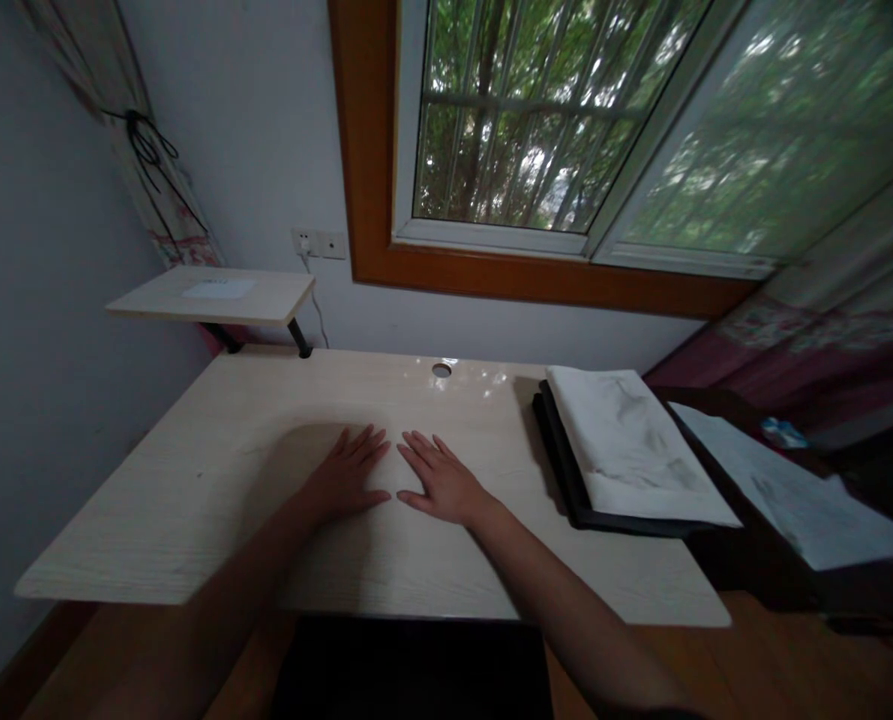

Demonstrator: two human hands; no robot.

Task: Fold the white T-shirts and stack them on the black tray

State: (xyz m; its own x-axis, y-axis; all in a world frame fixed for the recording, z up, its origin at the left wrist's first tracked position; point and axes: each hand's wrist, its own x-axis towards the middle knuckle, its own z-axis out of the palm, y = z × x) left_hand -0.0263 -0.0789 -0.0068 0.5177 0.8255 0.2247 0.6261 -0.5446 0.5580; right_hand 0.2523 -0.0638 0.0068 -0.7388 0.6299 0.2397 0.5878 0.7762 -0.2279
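Observation:
Both of my hands lie palm down on a pale wood-grain desk (pixel 266 400), near its middle. My left hand (pixel 347 475) has its fingers spread and points away from me, with nothing in it. Mirroring it a short gap to the right, my right hand (pixel 444 483) rests with fingers apart, also holding nothing. The two thumbs point toward each other without touching. To the right of my right hand is a stack: a white cloth-like sheet (pixel 626 430) on top of a black flat item (pixel 558 465) whose kind I cannot make out.
A small raised shelf (pixel 266 296) with a paper (pixel 219 288) on it stands at the back left. A round cable hole (pixel 442 370) is at the rear edge. Right of the desk, a white sheet (pixel 798 490) lies on a dark surface. A window (pixel 528 150) is behind.

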